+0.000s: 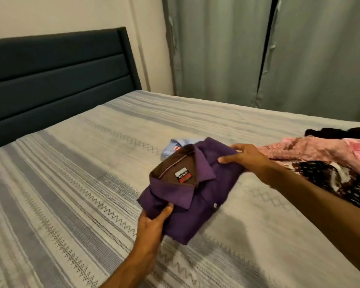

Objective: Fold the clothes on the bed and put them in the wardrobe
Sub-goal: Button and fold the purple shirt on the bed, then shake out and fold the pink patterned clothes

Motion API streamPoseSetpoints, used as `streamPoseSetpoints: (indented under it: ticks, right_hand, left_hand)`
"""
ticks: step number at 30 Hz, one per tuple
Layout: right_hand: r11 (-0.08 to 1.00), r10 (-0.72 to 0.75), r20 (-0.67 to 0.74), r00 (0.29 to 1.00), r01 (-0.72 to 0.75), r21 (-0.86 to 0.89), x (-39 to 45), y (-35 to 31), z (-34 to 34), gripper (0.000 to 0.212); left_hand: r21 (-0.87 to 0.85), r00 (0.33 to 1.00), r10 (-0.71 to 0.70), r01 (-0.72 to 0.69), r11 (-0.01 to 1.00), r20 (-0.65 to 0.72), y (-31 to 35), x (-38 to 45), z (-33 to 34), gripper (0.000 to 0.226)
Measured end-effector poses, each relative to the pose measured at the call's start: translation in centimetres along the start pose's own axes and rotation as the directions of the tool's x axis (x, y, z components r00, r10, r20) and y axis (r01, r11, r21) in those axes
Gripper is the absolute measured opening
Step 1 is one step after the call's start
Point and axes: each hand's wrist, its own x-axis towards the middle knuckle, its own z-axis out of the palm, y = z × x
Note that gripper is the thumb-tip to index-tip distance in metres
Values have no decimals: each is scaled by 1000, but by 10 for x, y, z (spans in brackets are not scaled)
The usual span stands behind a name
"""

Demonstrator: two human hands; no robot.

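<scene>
From the head camera, a folded purple shirt (197,190) sits in the middle of the bed (71,183), collar turned toward the dark headboard (56,77) and its label showing inside the brown neckband. The left hand (152,227) has its grip on the near left edge, thumb pressed on top just below the collar and fingers tucked under the fabric. The right hand (245,161) pinches the far right edge, thumb on top, fingers curled round the fold. Just behind the purple shirt, partly hidden by it, lies a folded light blue shirt (173,149). Off to the right a loose heap waits unfolded: a pink garment (312,150), a dark patterned garment (341,179) in front of it, and a black garment (337,133) behind. Grey-green curtains (279,55) hang beyond the bed.
</scene>
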Motion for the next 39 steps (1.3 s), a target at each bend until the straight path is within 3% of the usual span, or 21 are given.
streamPoseSetpoints:
  ticks: [3,6,10,15,19,22,24,27,29,32,35,39]
  right_hand:
    - [977,92,46,995,-100,189,86,11,67,41]
    - [929,282,215,935,-322,182,125,82,132,24]
    - [943,239,-73,968,-214,257,144,147,168,27]
    - [910,195,33,980,-194,366,107,136,142,23]
    - [977,95,-81,992,-77,197,24,148,86,23]
    - [980,-1,-136,991,-25,-196,-28,161,24,24]
    - [887,-46,-129,991,-19,-462,-63,171,-27,24]
    - [612,12,-92,996,-80,-787,-111,193,-99,34]
    - [511,69,-109,992,-129,-850,-139,208,-143,36]
    - [499,88,-209,974,-224,-837,-175,226,-214,37]
    - [481,-67,-323,944,-253,-839,-176,231,-273,38]
    - [504,-333,-433,838,-230,-833,-122,221,-324,40]
  left_hand:
    - [-81,986,-33,20,997,-161,-10,61,-34,40]
    - [-139,953,-136,101,985,-271,-37,105,-65,35]
    - [-192,940,-177,124,973,-290,-55,121,-81,34]
    - [-201,935,-194,137,970,-298,-48,99,-70,28]
    - [-150,915,-365,342,928,-172,-55,63,-41,36]
    - [48,912,-410,411,910,-32,-76,31,4,29]
    - [194,908,-413,393,899,75,-93,10,49,30]
    - [409,890,-405,297,863,209,-116,-16,116,36]
    - [428,905,-330,195,883,268,-133,-27,158,31]
    - [483,879,-252,29,875,404,-165,-43,224,34]
    - [517,826,-224,-93,851,517,-187,-46,279,34]
    - [502,797,-116,-253,827,593,-204,-19,337,51]
